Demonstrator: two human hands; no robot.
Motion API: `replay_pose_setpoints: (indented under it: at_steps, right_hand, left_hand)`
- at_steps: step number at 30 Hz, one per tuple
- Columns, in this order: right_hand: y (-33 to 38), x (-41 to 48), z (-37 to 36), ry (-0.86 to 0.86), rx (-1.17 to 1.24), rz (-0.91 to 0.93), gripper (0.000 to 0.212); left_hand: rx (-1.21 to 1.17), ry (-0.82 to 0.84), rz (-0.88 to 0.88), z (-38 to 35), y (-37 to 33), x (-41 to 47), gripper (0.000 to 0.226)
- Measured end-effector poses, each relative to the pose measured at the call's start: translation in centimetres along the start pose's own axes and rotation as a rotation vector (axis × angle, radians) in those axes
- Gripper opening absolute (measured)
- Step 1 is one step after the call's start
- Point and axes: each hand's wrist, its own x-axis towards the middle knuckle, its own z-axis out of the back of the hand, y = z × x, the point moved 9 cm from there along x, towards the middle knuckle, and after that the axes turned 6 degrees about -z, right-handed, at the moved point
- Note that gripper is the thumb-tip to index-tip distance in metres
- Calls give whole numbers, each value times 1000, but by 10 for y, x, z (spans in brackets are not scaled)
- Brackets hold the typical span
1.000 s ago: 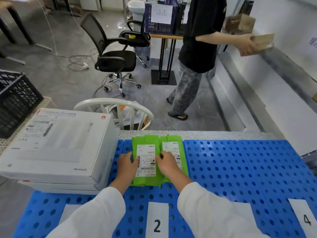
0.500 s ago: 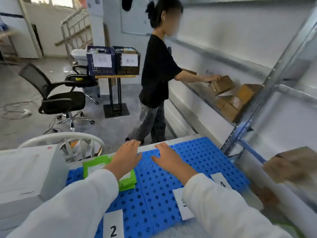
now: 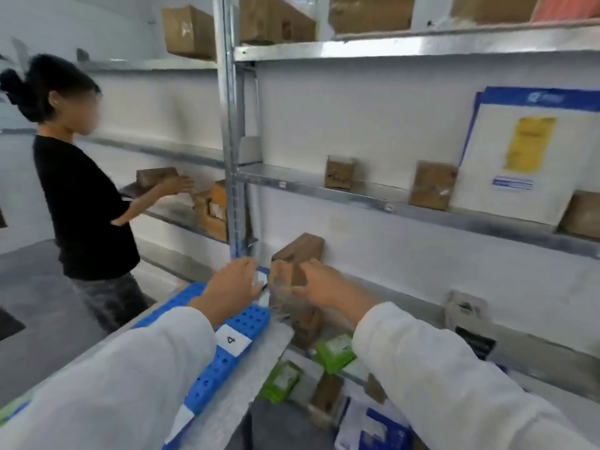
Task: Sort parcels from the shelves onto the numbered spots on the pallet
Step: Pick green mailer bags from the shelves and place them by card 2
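The view is blurred by motion. My left hand [image 3: 233, 284] and my right hand [image 3: 324, 284] are both raised in front of the metal shelves, fingers loosely curled and holding nothing. A brown cardboard box [image 3: 300, 250] stands on the lower shelf just behind and between them; neither hand clearly touches it. The blue perforated pallet [image 3: 224, 363] lies below my left arm, with the white label "4" [image 3: 232, 340] on it. Green parcels [image 3: 334, 352] lie on the bottom shelf under my right arm.
Another person in a black shirt [image 3: 81, 196] handles boxes at the shelves on the left. Small brown boxes [image 3: 433, 185] and a large white and blue envelope [image 3: 519, 151] stand on the middle shelf. A steel upright [image 3: 232, 141] divides the shelving.
My hands let go of the green parcels on the pallet. I turned right from the pallet to the shelves, and both hands rose toward the brown box.
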Motion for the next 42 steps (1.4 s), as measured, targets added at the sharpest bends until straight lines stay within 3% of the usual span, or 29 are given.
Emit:
replay_pose_setpoints:
  at_steps: [2, 5, 9, 15, 22, 28, 33, 38, 42]
  right_hand:
    - [-31, -16, 11, -16, 44, -74, 53]
    - [-117, -78, 40, -67, 42, -240, 64]
    - [-209, -159, 59, -135, 75, -431, 63]
    - [-296, -270, 85, -193, 102, -652, 55]
    - [-367, -372, 114, -258, 93, -861, 64]
    - [-420, -428, 106, -262, 117, -998, 60]
    - [-475, -453, 98, -253, 169, -1097, 45]
    - [-534, -448, 75, -162, 196, -1123, 62]
    - [-575, -423, 61, -98, 218, -1077, 50]
  left_hand:
    - [-23, 15, -36, -6, -28, 11, 39]
    - [-35, 4, -201, -16, -134, 40, 49]
    - [-98, 3, -419, -30, -263, 53, 50]
    - [-170, 9, -621, -47, -395, 51, 51]
    - [-237, 2, -846, -50, -526, 50, 49]
    - [-294, 50, -956, -82, -608, 48, 50]
    - [-282, 125, -1006, -131, -661, 56, 45]
    - [-282, 237, -973, -189, -689, 81, 38]
    - [-294, 279, -901, -225, -699, 104, 45]
